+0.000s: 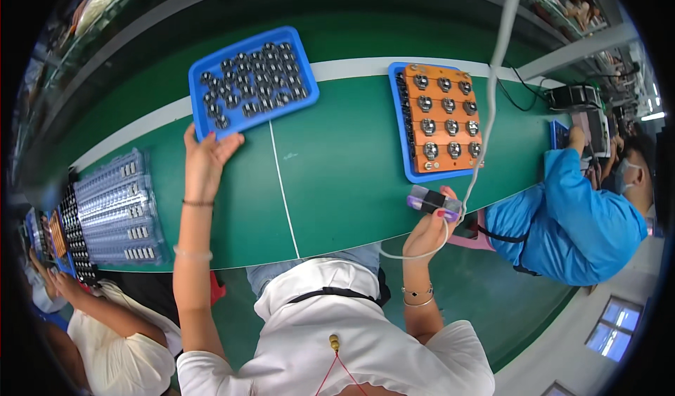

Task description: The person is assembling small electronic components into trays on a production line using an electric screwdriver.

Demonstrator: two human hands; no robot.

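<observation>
My left hand [209, 158] is at the near left corner of a blue tray [259, 120], its fingers along the rim, gripping the corner. Many small shiny metal-and-black round parts [260, 72] lie loose in that tray. In my right hand [425, 235], closed around it, is a small clear-and-black block-shaped device [434, 202] with a purple glow and a white cable. Just beyond it, a second blue tray [420, 176] bears an orange fixture plate [441, 104] with rows of similar metal parts seated on it.
Clear plastic trays [119, 209] are stacked at the left of the green table [337, 157]. The white cable [490, 93] hangs down past the orange plate. A person in blue [569, 206] sits at the right; another in white [123, 333] is at the left.
</observation>
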